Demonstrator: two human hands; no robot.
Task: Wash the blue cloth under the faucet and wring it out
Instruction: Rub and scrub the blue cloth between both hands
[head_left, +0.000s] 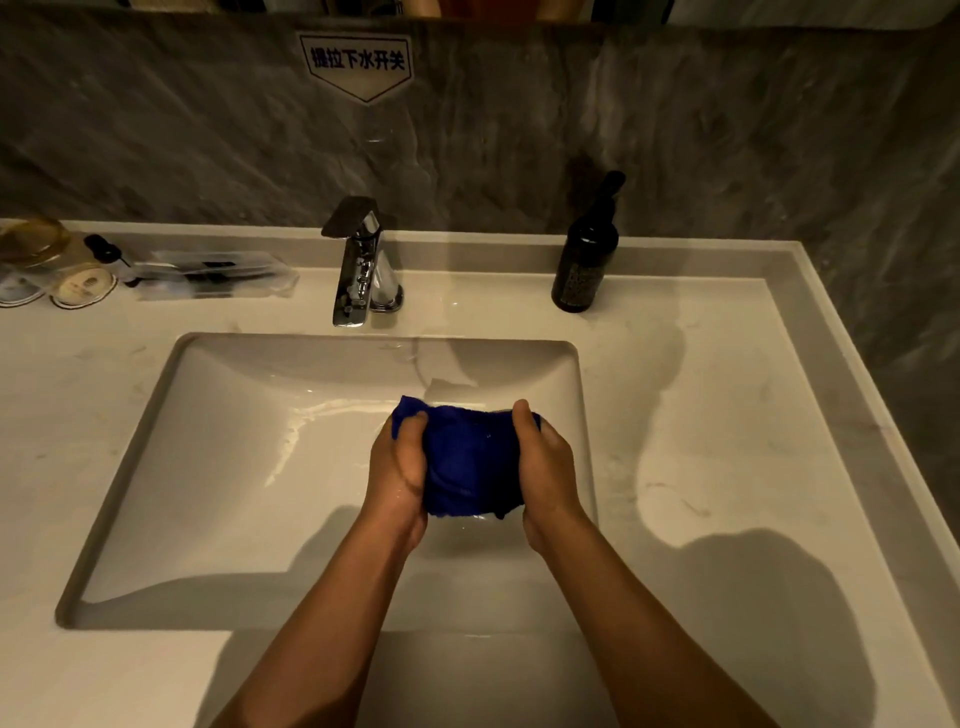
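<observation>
The blue cloth (470, 462) is bunched into a dark wad above the right half of the white sink basin (218, 467). My left hand (397, 475) grips its left side, thumb curled over the top edge. My right hand (545, 470) grips its right side the same way. The cloth stretches between both hands, a little below and to the right of the chrome faucet (358, 275). No water stream shows under the spout. The basin floor looks wet and shiny.
A dark pump bottle (584, 254) stands on the counter right of the faucet. At the back left lie a clear plastic packet (213, 273) and small round toiletry items (83, 286). A grey stone wall with a sign (357, 62) rises behind.
</observation>
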